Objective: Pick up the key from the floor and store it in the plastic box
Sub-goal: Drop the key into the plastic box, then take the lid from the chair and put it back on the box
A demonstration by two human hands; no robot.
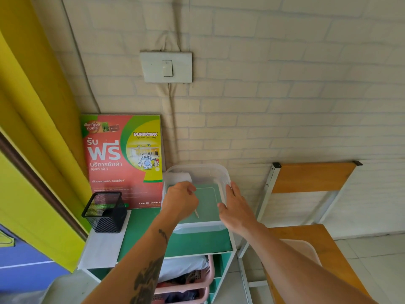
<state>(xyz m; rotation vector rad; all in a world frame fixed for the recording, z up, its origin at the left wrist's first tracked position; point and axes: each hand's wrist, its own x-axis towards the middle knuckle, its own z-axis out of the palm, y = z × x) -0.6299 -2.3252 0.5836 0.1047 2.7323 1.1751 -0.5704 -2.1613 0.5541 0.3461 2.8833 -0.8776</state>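
Note:
A clear plastic box (215, 172) stands open on the green top of a small shelf unit, against the wall. My left hand (180, 200) is curled into a loose fist over the box's left side. A thin metal key (196, 213) pokes out below its fingers, inside the box; whether the hand still grips it is unclear. My right hand (235, 207) rests flat with fingers spread on the box's right wall.
A black mesh pen holder (105, 212) sits left of the box, with a red and green laundry poster (123, 159) leaning on the wall behind. A wooden chair (306, 194) stands right. Pink baskets (197, 279) fill the shelves below.

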